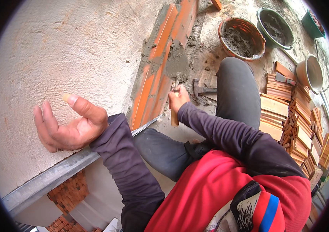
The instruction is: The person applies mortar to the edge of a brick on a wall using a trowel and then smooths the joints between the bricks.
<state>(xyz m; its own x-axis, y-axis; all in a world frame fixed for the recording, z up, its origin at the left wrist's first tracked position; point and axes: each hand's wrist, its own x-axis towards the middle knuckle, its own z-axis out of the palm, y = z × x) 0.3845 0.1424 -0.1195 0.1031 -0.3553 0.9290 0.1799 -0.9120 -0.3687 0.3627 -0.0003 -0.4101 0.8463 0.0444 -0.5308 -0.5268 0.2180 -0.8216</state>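
Note:
My left hand point(73, 125) is raised in front of the pale rough wall point(75, 50), palm up and fingers apart, with nothing in it. A yellowish cover sits on the tip of its thumb. My right hand point(178, 98) grips the wooden handle of a trowel point(175, 119). Grey mortar point(177, 62) coats the trowel's blade, which lies over the edge of the orange tiles point(143, 104) running along the wall's foot. Wet mortar smears several of these tiles, and a thin string point(157, 42) stretches along them. Just right of the trowel rests a hammer point(200, 90), beside my knee.
An orange bucket point(260, 42) and a green bucket point(261, 23) hold mortar at the far right. Nearer stands a pale bucket point(314, 73). Stacks of tiles point(272, 116) fill the right side, a scraper point(285, 79) on top. A metal edge point(56, 179) borders the lower left.

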